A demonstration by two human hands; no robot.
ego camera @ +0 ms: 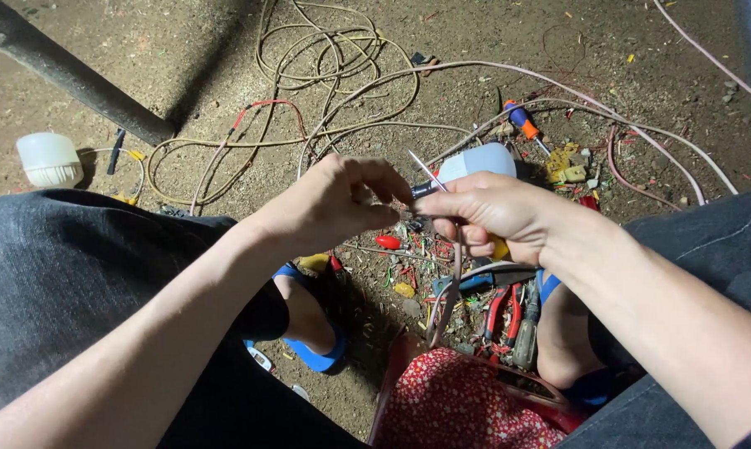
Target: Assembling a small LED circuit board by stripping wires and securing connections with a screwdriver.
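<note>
My left hand [334,202] and my right hand [496,214] meet above the dirt ground, fingertips close together. The right hand grips a screwdriver [426,176] with a thin metal shaft pointing up and left; a yellow bit of handle shows below the fist. A pale wire [450,291] hangs down from between the hands. The left fingers pinch at the wire's end near the screwdriver tip; what exactly they pinch is hidden. A white bulb housing [479,160] lies just behind the hands.
Tangled wires [326,75] sprawl over the dirt. An orange-and-blue screwdriver [521,120], red-handled pliers [502,312], wire scraps, another white bulb [49,160], a dark pipe [68,75] and a red patterned cloth [467,399] lie around my feet in blue sandals [313,353].
</note>
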